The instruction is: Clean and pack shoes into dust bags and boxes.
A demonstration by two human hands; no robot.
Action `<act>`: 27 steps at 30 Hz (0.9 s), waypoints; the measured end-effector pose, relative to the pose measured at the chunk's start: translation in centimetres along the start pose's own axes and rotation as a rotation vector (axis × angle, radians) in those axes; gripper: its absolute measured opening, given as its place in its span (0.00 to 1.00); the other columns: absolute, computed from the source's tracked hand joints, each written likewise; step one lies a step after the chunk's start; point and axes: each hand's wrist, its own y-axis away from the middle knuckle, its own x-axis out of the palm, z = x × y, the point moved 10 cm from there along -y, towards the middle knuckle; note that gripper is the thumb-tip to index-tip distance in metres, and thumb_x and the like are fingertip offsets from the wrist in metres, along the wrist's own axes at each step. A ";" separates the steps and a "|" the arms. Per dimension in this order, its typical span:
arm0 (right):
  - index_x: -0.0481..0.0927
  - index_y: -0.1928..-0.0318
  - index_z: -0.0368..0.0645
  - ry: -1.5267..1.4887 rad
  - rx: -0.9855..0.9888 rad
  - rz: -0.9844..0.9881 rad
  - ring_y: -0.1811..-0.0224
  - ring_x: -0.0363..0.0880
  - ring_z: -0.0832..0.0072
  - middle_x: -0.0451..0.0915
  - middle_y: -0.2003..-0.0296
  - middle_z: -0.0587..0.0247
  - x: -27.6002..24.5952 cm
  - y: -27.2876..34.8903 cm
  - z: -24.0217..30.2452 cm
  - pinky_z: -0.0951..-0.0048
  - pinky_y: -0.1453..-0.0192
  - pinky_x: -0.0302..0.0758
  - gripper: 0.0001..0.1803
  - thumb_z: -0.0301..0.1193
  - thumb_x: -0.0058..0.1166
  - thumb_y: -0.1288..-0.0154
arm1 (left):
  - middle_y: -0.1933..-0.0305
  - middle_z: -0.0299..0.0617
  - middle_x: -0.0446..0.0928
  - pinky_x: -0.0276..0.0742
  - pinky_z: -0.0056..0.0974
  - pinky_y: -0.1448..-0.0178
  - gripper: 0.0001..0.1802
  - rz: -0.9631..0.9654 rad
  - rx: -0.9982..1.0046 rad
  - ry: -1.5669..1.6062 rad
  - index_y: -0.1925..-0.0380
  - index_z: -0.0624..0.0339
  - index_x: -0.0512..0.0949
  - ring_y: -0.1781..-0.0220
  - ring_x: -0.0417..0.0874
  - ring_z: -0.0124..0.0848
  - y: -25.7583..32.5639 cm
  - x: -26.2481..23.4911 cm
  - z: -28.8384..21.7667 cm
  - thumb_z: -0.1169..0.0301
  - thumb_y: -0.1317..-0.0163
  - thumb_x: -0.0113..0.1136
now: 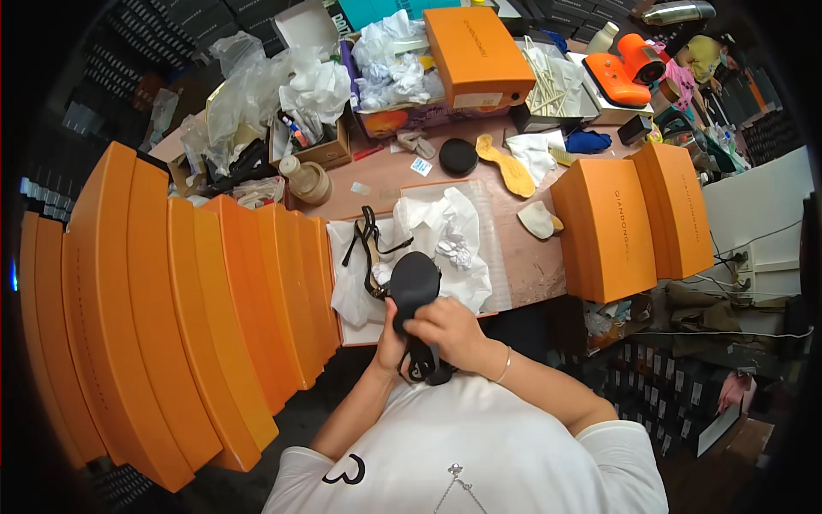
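A black strappy sandal (414, 283) is held in front of my chest, its smooth dark sole turned up. My left hand (391, 344) grips it from the left side, with the thumb along the sole's edge. Against the sole, my right hand (447, 331) rests with curled fingers; whatever they may pinch is hidden. Just beyond lies the other sandal (370, 257), on its side on white tissue paper (347, 295) in an open shoebox (360, 336). Crumpled tissue (454, 248) fills the box's right part.
Orange shoeboxes (257, 300) stand in a long row at left, and two more orange boxes (604, 231) at right. Behind are a pump bottle (306, 182), a round black tin (458, 158), a yellow insole (512, 171), a white cloth (535, 152) and an orange device (623, 73).
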 end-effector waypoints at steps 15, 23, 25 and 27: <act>0.82 0.57 0.43 -0.057 0.096 -0.065 0.66 0.76 0.62 0.76 0.66 0.60 -7.3 -0.4 0.9 0.66 0.63 0.75 0.17 0.22 0.63 0.51 | 0.69 0.40 0.76 0.81 0.34 0.67 0.41 -0.262 0.339 -0.021 0.56 0.61 0.71 0.65 0.81 0.32 -2.2 0.0 -7.1 0.31 0.36 0.28; 0.82 0.57 0.47 0.108 0.071 0.092 0.64 0.73 0.70 0.76 0.63 0.66 -5.1 3.3 0.0 0.70 0.60 0.69 0.17 0.23 0.57 0.51 | 0.71 0.39 0.74 0.77 0.36 0.62 0.41 -0.300 0.422 0.078 0.60 0.60 0.71 0.69 0.78 0.34 -2.2 0.0 -9.1 0.31 0.36 0.28; 0.82 0.57 0.46 0.086 -0.071 -0.031 0.64 0.73 0.70 0.77 0.63 0.66 -5.8 -0.8 3.5 0.71 0.60 0.68 0.17 0.22 0.56 0.51 | 0.70 0.39 0.74 0.77 0.36 0.61 0.42 -0.242 0.347 0.060 0.60 0.60 0.72 0.69 0.78 0.35 -2.6 1.1 -7.9 0.30 0.36 0.27; 0.82 0.57 0.45 0.052 -0.026 0.073 0.64 0.74 0.69 0.77 0.63 0.65 -3.4 0.2 1.9 0.69 0.61 0.69 0.18 0.22 0.59 0.54 | 0.70 0.40 0.75 0.77 0.36 0.62 0.44 -0.199 0.349 0.097 0.61 0.61 0.72 0.69 0.78 0.35 -2.7 1.6 -8.3 0.30 0.36 0.24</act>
